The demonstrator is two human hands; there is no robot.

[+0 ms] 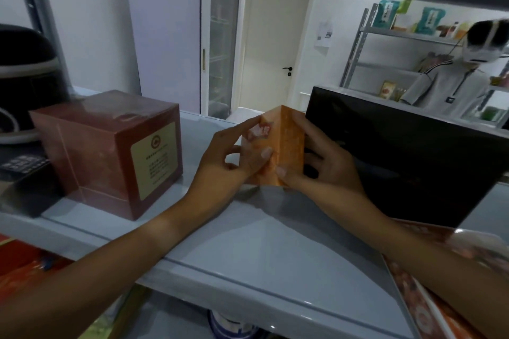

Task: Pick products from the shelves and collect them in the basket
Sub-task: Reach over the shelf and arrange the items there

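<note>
My left hand (237,157) and right hand (316,162) reach forward, fingers curled, gripping 1 upright orange carton (286,146) from both sides on the grey shelf (261,242), between a red-brown box (110,151) and a black box (407,162). White door (272,49) beyond.

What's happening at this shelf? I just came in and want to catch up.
A person is taking a product off the shelf. Both hands grip a small orange box, the left hand on its left face, the right hand on its right. It stands between a dark red box and a black box. No basket is visible.
</note>
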